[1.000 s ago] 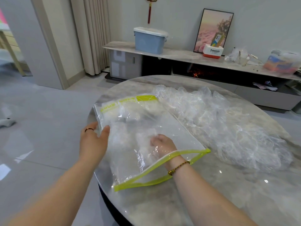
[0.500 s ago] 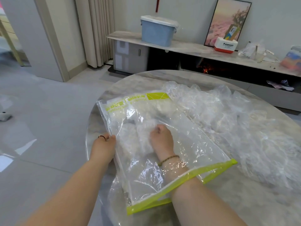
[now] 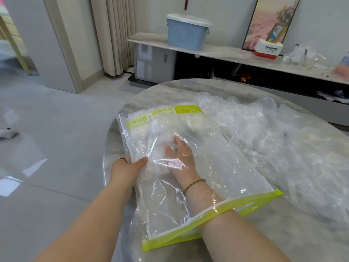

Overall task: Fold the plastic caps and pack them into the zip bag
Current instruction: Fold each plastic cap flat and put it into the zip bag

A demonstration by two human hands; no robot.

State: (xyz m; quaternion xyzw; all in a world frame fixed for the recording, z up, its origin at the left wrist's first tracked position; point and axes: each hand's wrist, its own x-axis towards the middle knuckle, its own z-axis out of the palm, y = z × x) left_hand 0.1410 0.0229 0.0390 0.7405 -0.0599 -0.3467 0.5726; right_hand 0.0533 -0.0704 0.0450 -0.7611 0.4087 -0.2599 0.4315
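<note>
Left hand [image 3: 126,169] fingers hidden under zip bag [image 3: 217,167] left edge; thumb on top, pinching it. Right hand [image 3: 181,157] inside bag, hazy through film, fingers straight, pressing packed caps [image 3: 166,127] at bag's far end. Loose plastic caps [image 3: 273,133] heaped right of bag.

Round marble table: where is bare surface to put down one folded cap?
Two bare patches. One is the far rim of the round marble table, beyond the clear zip bag with green zipper and the heap of crumpled transparent plastic caps. The other is the near right, between the bag's green mouth and the heap. The right half is crowded.
</note>
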